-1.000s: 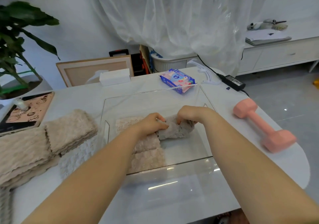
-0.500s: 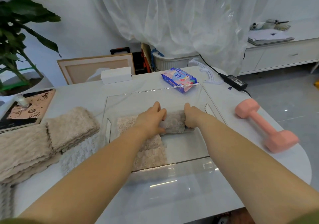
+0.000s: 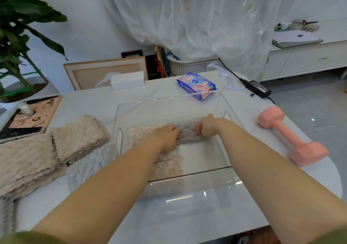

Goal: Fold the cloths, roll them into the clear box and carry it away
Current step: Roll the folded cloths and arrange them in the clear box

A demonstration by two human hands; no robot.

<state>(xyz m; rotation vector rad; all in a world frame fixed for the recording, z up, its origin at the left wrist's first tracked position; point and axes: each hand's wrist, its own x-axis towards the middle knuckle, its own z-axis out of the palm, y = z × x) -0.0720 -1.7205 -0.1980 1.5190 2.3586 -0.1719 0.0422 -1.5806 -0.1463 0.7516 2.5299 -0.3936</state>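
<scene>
Both hands sit inside the clear box on the tabletop, left hand and right hand clenching fingers around the rolled cloth. Soft, light and springy, it probably holds best gripped near both ends.

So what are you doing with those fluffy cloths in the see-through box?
A person is packing cloths. The left hand and right hand grip a grey rolled cloth inside the clear box, beside beige cloths already lying in it. More folded cloths wait on the table, left of the box.
</scene>
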